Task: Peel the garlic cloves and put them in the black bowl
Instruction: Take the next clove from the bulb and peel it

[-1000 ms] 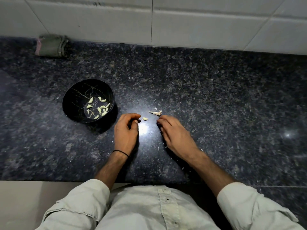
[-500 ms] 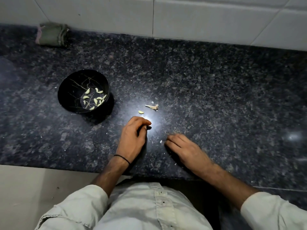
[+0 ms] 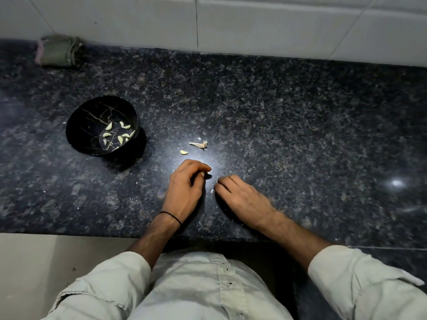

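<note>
bowl: black bowl near the counter's left edge, handful of pale curved peeled cloves inside | glossy, thin crack-like veins; counter's speckled dark stone | loose clove mid-counter just past left hand, dry stem scrap beside it | left curled, can't tell if holding anything | right hand resting loose, nothing held

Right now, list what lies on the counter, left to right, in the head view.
Cloth → bowl → loose clove → garlic stalk → right hand.
</note>
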